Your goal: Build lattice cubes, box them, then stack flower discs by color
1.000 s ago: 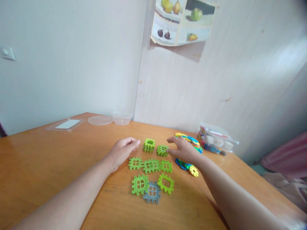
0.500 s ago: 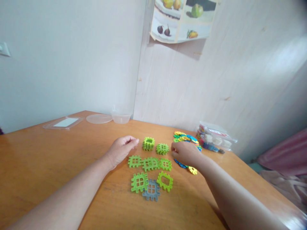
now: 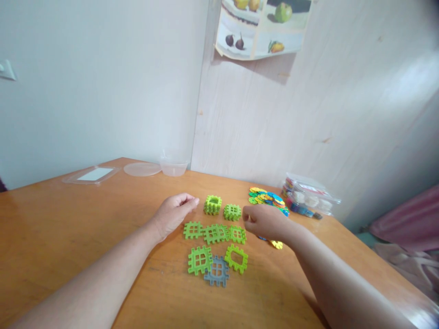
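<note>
Notched plastic squares (image 3: pixel 216 234) with window-like cutouts — green, one grey — lie mid-bench (image 3: pixel 68 237). The left hand (image 3: pixel 176 212) and right hand (image 3: pixel 265 220) flank them, fingers curled; whether either grasps anything, I cannot tell. Near the far right corner, a clear box (image 3: pixel 310 195) bears blurred lettering-sized marks.

First-person view from a head-worn camera, looking forward and down across a wooden table (image 3: pixel 82 214).
The lens sits above the near side, facing a pale wall (image 3: pixel 103 87); the left hand (image 3: pixel 174 212) and right hand (image 3: pixel 265 221) are close, mid-frame, arms (image 3: pixel 109 269) entering from below. The wide view spans from a wall switch (image 3: pixel 7 70) at far left to pink cloth (image 3: pixel 408 221) at far right.
</note>
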The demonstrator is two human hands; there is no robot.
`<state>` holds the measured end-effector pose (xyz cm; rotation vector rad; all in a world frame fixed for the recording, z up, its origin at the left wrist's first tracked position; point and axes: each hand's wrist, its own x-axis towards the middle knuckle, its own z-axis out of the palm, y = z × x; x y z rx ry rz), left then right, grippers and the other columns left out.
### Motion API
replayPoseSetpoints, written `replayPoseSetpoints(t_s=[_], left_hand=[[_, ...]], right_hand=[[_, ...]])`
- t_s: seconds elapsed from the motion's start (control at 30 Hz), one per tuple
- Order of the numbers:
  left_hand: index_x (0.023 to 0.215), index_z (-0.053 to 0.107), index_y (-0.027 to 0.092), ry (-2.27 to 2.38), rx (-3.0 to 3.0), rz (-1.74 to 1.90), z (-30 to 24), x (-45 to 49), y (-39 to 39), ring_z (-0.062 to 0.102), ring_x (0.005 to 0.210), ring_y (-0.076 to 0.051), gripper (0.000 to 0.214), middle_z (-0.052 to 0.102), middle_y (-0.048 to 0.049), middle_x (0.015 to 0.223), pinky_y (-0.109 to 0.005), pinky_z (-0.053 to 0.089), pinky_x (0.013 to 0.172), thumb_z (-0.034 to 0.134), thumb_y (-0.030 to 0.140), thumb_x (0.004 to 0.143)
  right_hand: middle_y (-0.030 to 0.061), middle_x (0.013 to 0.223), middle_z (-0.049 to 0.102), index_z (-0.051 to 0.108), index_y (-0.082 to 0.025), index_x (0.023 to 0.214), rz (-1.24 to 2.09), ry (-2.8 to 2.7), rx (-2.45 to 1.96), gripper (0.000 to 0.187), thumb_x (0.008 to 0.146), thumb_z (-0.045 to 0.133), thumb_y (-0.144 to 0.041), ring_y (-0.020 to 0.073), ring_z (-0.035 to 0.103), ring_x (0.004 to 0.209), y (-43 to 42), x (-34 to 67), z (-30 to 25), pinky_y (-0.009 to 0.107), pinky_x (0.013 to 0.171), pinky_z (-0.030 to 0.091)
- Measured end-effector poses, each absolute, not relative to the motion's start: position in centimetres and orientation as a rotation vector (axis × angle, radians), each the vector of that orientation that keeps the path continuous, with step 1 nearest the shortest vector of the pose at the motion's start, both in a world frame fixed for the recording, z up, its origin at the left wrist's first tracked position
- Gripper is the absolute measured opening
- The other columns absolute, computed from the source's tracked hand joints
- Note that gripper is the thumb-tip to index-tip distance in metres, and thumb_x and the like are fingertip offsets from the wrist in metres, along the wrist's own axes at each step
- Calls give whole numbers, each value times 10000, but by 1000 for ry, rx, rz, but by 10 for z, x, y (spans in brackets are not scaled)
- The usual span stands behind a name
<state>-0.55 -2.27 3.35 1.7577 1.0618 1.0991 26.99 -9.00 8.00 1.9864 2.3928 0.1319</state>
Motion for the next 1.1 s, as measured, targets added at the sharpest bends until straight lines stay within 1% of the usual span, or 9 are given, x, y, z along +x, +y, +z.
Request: replayPoseSetpoints(t_s=[0.07, 0.2, 0.3, 0.37, 0.5, 0.63, 0.9, 0.97, 1.1], left_hand=[[846, 663, 173, 1061, 1777, 1102, 35, -5, -24, 606, 819, -202, 380, 687, -24, 819, -325, 443, 779, 589, 545, 818], [821, 660, 176, 1059, 1825, 1090, 38, -4, -27, 592, 785, -193, 378, 666, -12, 780, -312, 439, 744, 586, 546, 817], [794, 650, 176, 1053, 1870, 1077, 40, -2, -31, 567, 755, -181, 372, 637, -1, 748, -298, 424, 711, 576, 540, 824], [780, 646, 178, 1055, 1894, 1063, 42, -1, -33, 538, 714, -166, 367, 607, 11, 714, -287, 412, 683, 577, 536, 824], [759, 643, 181, 1046, 1932, 1023, 41, 0, -34, 509, 674, -153, 369, 575, 20, 677, -274, 394, 646, 583, 540, 821], [747, 647, 183, 1015, 1942, 1007, 40, 1, -35, 513, 671, -155, 377, 588, 13, 684, -269, 397, 629, 599, 552, 805], [761, 663, 177, 1007, 1941, 1008, 40, 1, -37, 529, 668, -159, 379, 612, -2, 695, -273, 407, 622, 581, 543, 818], [766, 663, 176, 989, 1941, 1003, 41, 1, -37, 532, 670, -159, 378, 615, -3, 702, -272, 409, 623, 584, 542, 819], [805, 671, 177, 921, 1944, 954, 42, 2, -41, 519, 670, -150, 360, 602, 4, 705, -266, 401, 621, 589, 527, 831]], right_hand=[[38, 915, 755, 715, -272, 1028, -3, 2459, 1914, 260, 816, 607, -375, 224, 680, 789, -94, 273, 80, 283, 604, 384], [65, 1014, 754, 686, -282, 1196, -105, 2497, 1820, 500, 754, 683, -517, 265, 690, 879, -97, 275, 76, 307, 648, 419], [74, 1051, 752, 696, -277, 1196, -90, 2515, 1751, 508, 747, 680, -513, 284, 686, 932, -97, 274, 73, 318, 668, 429], [71, 1008, 759, 721, -268, 1141, -64, 2509, 1736, 425, 763, 658, -452, 268, 690, 882, -97, 272, 73, 309, 641, 419], [60, 814, 751, 761, -227, 871, -62, 2487, 1696, 220, 796, 606, -364, 215, 659, 693, -99, 270, 78, 290, 563, 367], [53, 703, 719, 726, -206, 715, -113, 2499, 1684, 249, 849, 556, -327, 181, 611, 595, -100, 272, 83, 288, 553, 346], [70, 728, 714, 653, -192, 677, -8, 2521, 1836, 282, 894, 494, -277, 189, 622, 650, -95, 274, 91, 285, 604, 383], [72, 746, 717, 629, -190, 683, -144, 2562, 1928, 298, 914, 473, -295, 189, 633, 672, -94, 275, 93, 282, 617, 411], [42, 764, 722, 594, -191, 731, -944, 2676, 1935, 326, 958, 416, -343, 148, 631, 633, -97, 267, 92, 254, 591, 455]])
